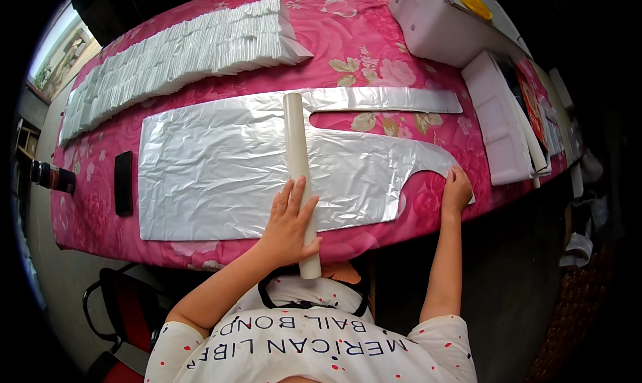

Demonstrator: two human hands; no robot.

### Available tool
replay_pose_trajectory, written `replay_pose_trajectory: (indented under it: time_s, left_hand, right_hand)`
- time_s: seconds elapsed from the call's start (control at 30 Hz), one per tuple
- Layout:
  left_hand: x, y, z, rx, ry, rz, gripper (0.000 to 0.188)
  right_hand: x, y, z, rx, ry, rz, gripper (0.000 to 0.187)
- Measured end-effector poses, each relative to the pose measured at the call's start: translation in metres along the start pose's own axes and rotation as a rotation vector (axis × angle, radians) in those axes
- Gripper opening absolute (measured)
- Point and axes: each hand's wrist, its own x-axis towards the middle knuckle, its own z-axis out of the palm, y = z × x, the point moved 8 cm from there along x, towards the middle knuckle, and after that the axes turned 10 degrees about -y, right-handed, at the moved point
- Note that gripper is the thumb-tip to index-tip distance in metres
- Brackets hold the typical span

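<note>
Tube and silvery plastic bag lay on a pink flowered tablecloth, the tube across the bag with its near end past the cloth's edge; a person's left hand rested on the tube, fingers slightly apart; the right hand touched the tip of the bag's nearer handle, fingers curled together, though I could not tell whether they pinched it; a black phone lay just beside the bag.

The bare left hand lies palm down, fingers extended, while the bare right hand pinches, its arm nearly straight.
</note>
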Motion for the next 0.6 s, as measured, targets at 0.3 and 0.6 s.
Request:
replay_pose_trajectory:
  time_s: [0.3,0.6]
  left_hand:
    - [0.002,0.004,-0.014,-0.182,0.132,0.101,0.063]
    - [0.017,-0.061,0.005,-1.762,-0.113,-0.294,0.03]
  right_hand:
    - [-0.006,-0.104,0.008,0.938,-0.264,0.173,0.022]
    - [-0.112,-0.317,-0.027,0.992,-0.661,-0.562,0.03]
